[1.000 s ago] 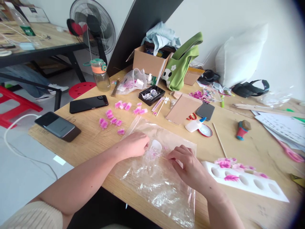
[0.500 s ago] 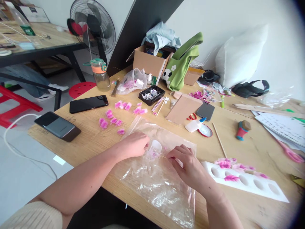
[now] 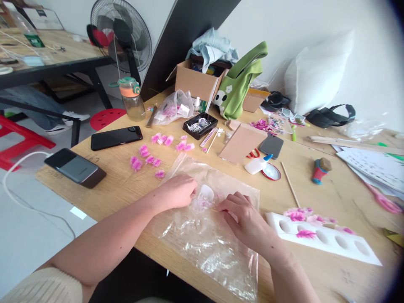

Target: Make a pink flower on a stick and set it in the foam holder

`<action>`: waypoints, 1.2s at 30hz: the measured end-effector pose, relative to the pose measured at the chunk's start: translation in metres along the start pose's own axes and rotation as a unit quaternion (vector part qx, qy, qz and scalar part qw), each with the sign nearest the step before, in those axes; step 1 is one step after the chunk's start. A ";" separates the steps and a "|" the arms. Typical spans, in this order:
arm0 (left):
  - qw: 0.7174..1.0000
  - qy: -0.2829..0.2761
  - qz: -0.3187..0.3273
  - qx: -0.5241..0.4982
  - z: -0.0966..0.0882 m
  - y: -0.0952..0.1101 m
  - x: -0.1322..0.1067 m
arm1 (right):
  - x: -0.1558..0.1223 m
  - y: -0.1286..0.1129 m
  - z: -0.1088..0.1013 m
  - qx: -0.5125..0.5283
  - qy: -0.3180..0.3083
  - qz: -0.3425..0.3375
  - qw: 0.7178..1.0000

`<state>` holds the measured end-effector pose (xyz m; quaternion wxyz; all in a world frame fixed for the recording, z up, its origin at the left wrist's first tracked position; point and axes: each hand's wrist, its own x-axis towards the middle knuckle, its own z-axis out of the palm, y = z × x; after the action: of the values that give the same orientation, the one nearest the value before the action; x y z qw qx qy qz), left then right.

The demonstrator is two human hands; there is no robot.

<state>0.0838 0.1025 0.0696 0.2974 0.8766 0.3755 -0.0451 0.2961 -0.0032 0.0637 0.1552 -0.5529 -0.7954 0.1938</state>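
Observation:
A clear plastic bag point(image 3: 221, 256) lies flat on the wooden table under both hands. On it sits a small white rounded piece point(image 3: 206, 192), with a pale pink-purple wispy bit point(image 3: 202, 204) just below. My left hand point(image 3: 179, 191) rests on the bag left of these, fingers curled closed; whatever they hold is hidden. From the right, my right hand point(image 3: 238, 210) pinches a thin, light-coloured stick point(image 3: 215, 210) whose tip points at the wispy bit. Several fluffy pink pieces point(image 3: 136, 163) are spread beyond my left hand.
A white foam block point(image 3: 322, 244) with round hollows carries pink petal-like pieces at right. Farther back are a glue bottle point(image 3: 254, 165), a cardboard piece point(image 3: 241, 145), a black tray point(image 3: 197, 132), a phone point(image 3: 116, 138) and a drinking bottle point(image 3: 134, 103).
My right hand has shifted slightly left, toward the wispy bit. My left hand keeps its place on the bag.

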 end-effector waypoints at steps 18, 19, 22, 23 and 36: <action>1.000 0.003 -0.006 -0.005 0.000 0.000 0.000 | 0.000 0.001 -0.001 0.030 -0.017 0.020 0.999; 1.000 0.002 -0.005 -0.003 0.000 0.000 0.000 | 0.000 0.001 -0.001 0.032 -0.014 0.019 0.999; 1.000 0.000 -0.002 0.005 0.000 0.001 0.000 | 0.000 0.001 0.001 0.028 -0.004 0.021 0.999; 1.000 -0.001 -0.002 0.007 0.000 0.001 0.000 | 0.001 0.001 0.002 0.026 -0.006 0.020 0.999; 1.000 0.002 -0.002 0.012 0.001 -0.001 0.001 | 0.004 0.001 0.008 0.013 0.014 0.025 1.000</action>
<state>0.0838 0.1028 0.0685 0.2860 0.8794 0.3775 -0.0489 0.2917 -0.0003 0.0566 0.1684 -0.5729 -0.7766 0.2005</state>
